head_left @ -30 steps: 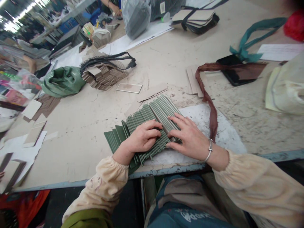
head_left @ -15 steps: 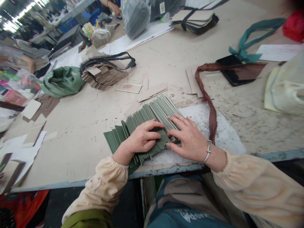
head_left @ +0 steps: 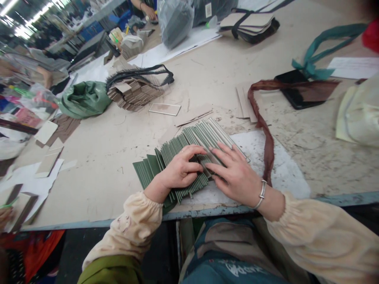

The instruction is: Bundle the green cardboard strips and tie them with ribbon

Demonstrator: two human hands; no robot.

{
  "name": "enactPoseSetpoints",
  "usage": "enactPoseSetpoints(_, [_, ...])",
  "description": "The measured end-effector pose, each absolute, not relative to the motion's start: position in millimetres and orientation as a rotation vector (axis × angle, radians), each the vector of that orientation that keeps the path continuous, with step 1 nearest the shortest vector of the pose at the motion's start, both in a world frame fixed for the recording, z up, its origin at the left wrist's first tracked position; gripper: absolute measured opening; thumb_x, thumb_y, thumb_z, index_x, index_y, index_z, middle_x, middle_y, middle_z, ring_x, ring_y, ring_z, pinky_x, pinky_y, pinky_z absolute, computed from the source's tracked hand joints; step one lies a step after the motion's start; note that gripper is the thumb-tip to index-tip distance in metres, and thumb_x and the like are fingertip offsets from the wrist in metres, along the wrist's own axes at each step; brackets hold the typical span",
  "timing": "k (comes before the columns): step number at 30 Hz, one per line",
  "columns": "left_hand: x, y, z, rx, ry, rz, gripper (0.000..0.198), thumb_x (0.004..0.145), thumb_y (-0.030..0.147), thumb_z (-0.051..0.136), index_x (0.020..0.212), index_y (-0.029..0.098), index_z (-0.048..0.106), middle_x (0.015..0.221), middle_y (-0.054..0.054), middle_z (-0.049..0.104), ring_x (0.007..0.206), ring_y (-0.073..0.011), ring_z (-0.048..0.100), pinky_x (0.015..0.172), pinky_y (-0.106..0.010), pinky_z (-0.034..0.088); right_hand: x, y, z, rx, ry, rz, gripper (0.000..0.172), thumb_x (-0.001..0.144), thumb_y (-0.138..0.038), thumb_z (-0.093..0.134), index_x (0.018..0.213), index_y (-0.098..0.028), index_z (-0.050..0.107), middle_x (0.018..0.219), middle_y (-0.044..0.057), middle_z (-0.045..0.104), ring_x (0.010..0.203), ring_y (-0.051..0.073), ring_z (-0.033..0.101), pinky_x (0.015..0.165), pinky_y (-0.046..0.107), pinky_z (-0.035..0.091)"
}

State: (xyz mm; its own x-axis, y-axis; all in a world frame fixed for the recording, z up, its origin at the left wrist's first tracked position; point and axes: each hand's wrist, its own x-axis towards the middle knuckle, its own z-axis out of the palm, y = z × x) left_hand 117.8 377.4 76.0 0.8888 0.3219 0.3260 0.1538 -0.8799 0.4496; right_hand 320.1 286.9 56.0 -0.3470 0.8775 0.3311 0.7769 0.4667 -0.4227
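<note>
A row of thin green flat pieces (head_left: 177,148) leans in an overlapping line near the table's front edge. My left hand (head_left: 185,167) lies over the middle of the row, its fingers curled and closed on the green pieces. To its right, my right hand (head_left: 235,171) rests with fingers spread on the slanting pieces, a bracelet at its wrist. Both hands' fingertips come close together at a gap in the row. Under the right end lies a white sheet (head_left: 284,173). What the left fingertips press on is partly hidden.
Beyond the row stands a bundle of brown pieces (head_left: 136,94) with a black strap, beside a green bag (head_left: 85,98). A brown cloth strip (head_left: 268,146) trails on the right near a black phone (head_left: 296,92). Another person's hand (head_left: 148,12) shows at the far side.
The pieces at the right end have fanned over further to the right, showing more of their faces. My right fingers have shifted along them. The whole view has shifted slightly.
</note>
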Motion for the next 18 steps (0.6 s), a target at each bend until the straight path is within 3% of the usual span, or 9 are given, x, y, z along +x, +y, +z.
enactPoseSetpoints(5, [117.5, 378.3, 75.8, 2.642, 0.346, 0.559, 0.020, 0.073, 0.011, 0.050, 0.080, 0.019, 0.066, 0.121, -0.009, 0.048, 0.125, -0.0291, 0.039, 0.104, -0.053, 0.034, 317.7, 288.9, 55.5, -1.227, -2.188, 0.333, 0.026, 0.078, -0.012, 0.053, 0.097, -0.017, 0.068, 0.139, 0.011, 0.043, 0.139, 0.030, 0.020, 0.111, 0.053, 0.022])
enactPoseSetpoints(13, [117.7, 377.4, 77.3, 2.652, 0.358, 0.549, 0.020, 0.073, 0.011, 0.049, 0.078, 0.020, 0.066, 0.119, -0.008, 0.050, 0.125, -0.0289, 0.039, 0.104, -0.055, 0.034, 316.6, 289.2, 55.5, -1.224, -2.165, 0.513, 0.039, 0.073, -0.040, 0.066, 0.104, -0.016, 0.064, 0.139, 0.016, 0.041, 0.138, 0.038, 0.017, 0.107, 0.062, 0.023])
enactPoseSetpoints(18, [116.3, 378.3, 74.6, 2.642, 0.360, 0.556, 0.021, 0.071, 0.009, 0.049, 0.078, 0.019, 0.066, 0.120, -0.008, 0.049, 0.126, -0.0287, 0.038, 0.105, -0.054, 0.034, 314.3, 289.2, 52.1, -1.267, -2.193, 0.463, 0.037, 0.075, -0.045, 0.066, 0.099, -0.017, 0.063, 0.138, 0.015, 0.042, 0.137, 0.036, 0.021, 0.108, 0.060, 0.022])
